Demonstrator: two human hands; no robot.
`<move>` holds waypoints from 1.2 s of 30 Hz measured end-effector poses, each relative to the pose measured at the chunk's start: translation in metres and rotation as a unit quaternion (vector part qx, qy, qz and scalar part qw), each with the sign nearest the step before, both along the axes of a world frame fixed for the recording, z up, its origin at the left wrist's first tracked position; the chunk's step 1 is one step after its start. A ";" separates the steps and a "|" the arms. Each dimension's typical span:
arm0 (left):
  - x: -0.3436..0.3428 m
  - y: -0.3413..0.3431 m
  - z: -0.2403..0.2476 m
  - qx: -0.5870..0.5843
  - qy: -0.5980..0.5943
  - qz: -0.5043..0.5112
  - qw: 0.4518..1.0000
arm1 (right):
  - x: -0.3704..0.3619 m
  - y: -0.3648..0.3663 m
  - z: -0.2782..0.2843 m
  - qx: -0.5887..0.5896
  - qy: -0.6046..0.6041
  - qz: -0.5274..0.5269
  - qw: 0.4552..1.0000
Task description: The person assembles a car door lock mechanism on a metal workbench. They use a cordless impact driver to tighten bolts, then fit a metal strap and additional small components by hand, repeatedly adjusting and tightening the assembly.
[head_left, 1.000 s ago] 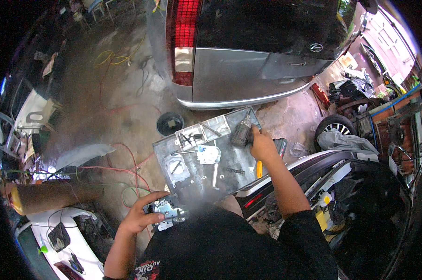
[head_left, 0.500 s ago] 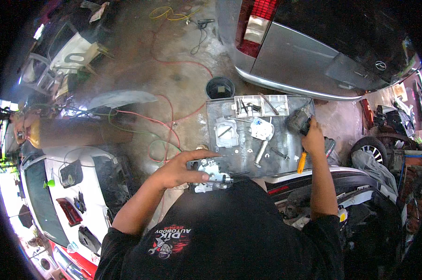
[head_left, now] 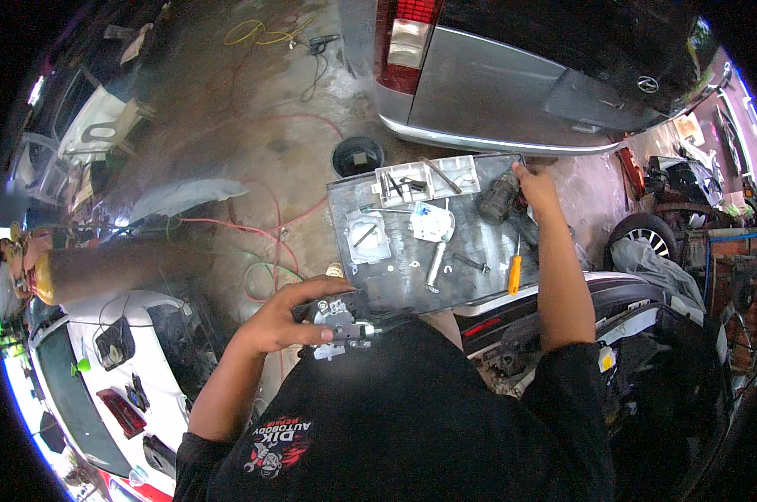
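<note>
My left hand (head_left: 290, 322) grips a silver metal latch mechanism (head_left: 339, 329) with a dark housing, held close in front of my shirt by the table's near left corner. Thumb on the near side, fingers over the far side. My right hand (head_left: 537, 191) is at the far right corner of the dark table (head_left: 382, 293), its fingers curled over the edge. Just left of it lies a dark power drill (head_left: 500, 199), apart from the fingertips. Below that hand, a screwdriver with a yellow handle (head_left: 515, 274) lies near the table's right side.
On the table are a white divided tray (head_left: 403, 201) with tools, a white plastic cover (head_left: 367, 237), a ratchet (head_left: 436, 266) and small clips. A black bucket (head_left: 357, 156) stands behind it. A silver car (head_left: 495, 92) is beyond; a bumper (head_left: 554, 314) lies nearby. Hoses (head_left: 269, 234) cross the floor.
My right hand has moved away from beside the drill's handle to the table's far right corner. The view has shifted and turned slightly. My left hand still holds the latch mechanism.
</note>
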State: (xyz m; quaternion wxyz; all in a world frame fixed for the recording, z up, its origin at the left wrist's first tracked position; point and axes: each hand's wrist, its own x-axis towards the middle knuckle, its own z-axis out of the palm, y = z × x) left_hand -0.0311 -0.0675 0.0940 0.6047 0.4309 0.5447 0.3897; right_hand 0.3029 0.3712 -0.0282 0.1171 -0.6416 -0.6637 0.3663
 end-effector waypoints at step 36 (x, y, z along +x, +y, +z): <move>-0.002 -0.017 -0.010 -0.070 -0.042 0.073 0.994 | -0.176 -0.203 -0.014 0.315 0.006 0.608 0.729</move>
